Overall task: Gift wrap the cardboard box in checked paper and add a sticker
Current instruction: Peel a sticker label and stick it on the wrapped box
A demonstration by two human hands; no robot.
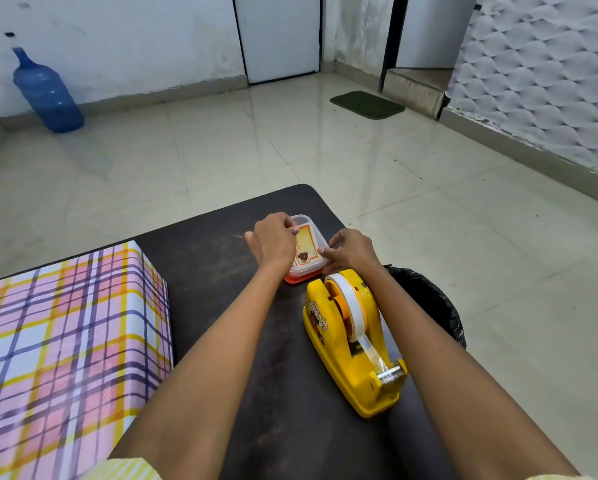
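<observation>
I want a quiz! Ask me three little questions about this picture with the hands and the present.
1. True or false: the box is already covered in checked paper.
2. Which thing do the left hand and the right hand both hold? A) the clear tub with stickers in it, B) a pair of scissors, C) a ribbon.
3. Fill the gap: the tape dispenser on the table is coloured ___.

Key: 1 true; 2 A; 3 yellow.
</observation>
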